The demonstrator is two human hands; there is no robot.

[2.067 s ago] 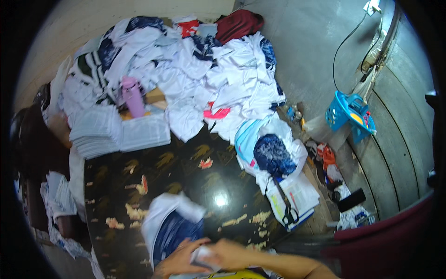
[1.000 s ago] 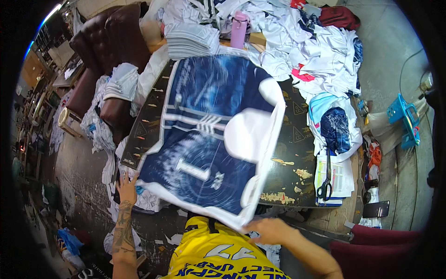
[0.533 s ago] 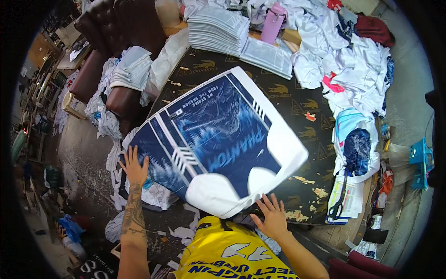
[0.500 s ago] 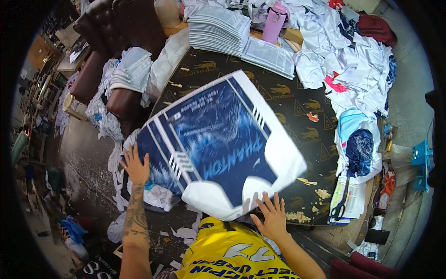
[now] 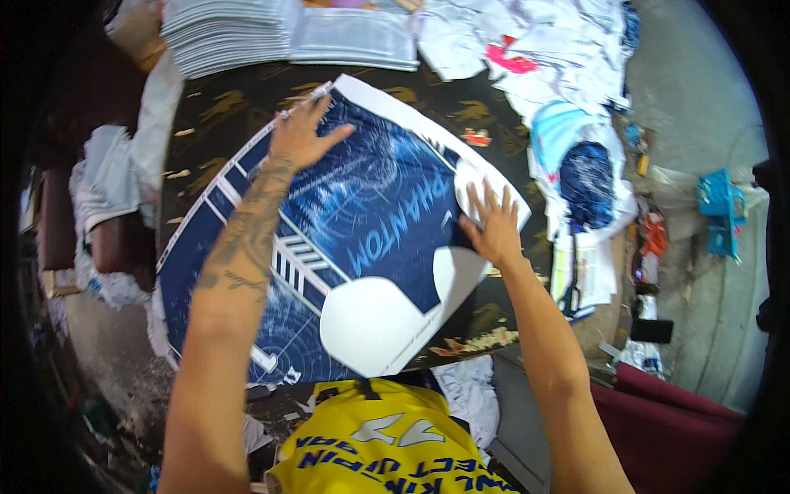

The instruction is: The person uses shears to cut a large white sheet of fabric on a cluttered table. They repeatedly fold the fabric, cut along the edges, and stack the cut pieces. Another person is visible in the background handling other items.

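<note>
A large sheet printed in navy and blue with white rounded patches [image 5: 374, 222] lies spread over the dark tabletop; it looks like fabric for a sports shirt. My left hand [image 5: 306, 136] rests on its far part, close to the top left edge, fingers apart and slightly blurred. The tattooed left forearm crosses the sheet and hides a strip of it. On the right, my right hand [image 5: 496, 226] lies with spread fingers over the white patch near the sheet's right corner. Neither hand has anything gripped in it.
Stacked folded white pieces [image 5: 230, 37] stand at the far edge, beside a lower pile [image 5: 354, 37]. White cloth scraps [image 5: 543, 41] heap up at the far right. Nearer lie a wrapped navy bundle [image 5: 587, 185] and dark scissors [image 5: 573, 276]. A blue plastic basket [image 5: 717, 214] is farther right.
The sheet now lies opened wider to the left. My left hand has gone from its left edge to its far part, and my right hand from the near edge to the right corner. The view has shifted.
</note>
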